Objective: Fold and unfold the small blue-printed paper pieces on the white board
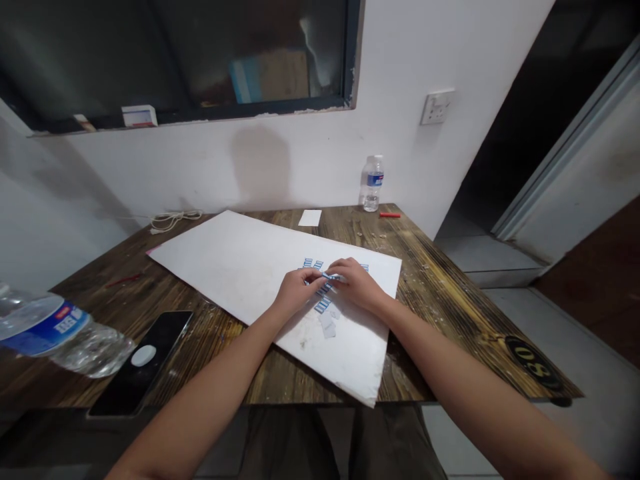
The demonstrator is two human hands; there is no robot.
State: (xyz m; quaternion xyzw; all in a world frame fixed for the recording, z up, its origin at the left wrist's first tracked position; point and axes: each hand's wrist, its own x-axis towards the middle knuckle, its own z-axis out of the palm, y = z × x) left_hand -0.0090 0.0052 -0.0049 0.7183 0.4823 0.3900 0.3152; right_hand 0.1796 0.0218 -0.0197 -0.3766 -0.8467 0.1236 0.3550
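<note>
A large white board (250, 267) lies at an angle on the wooden table (440, 313). My left hand (297, 291) and my right hand (356, 283) are close together on it, pinching a small blue-and-white paper strip (326, 276) between their fingers. Several similar blue-patterned pieces (323, 305) lie under and around my hands, partly hidden by them. Just below, near my left hand, sit pale paper scraps (327, 325).
A phone (143, 360) lies at the table's near left, under a clear water bottle (60, 333) close to the camera. At the back stand another bottle (373, 183), a red pen (389, 215), a white paper slip (310, 217) and a white cable (175, 220).
</note>
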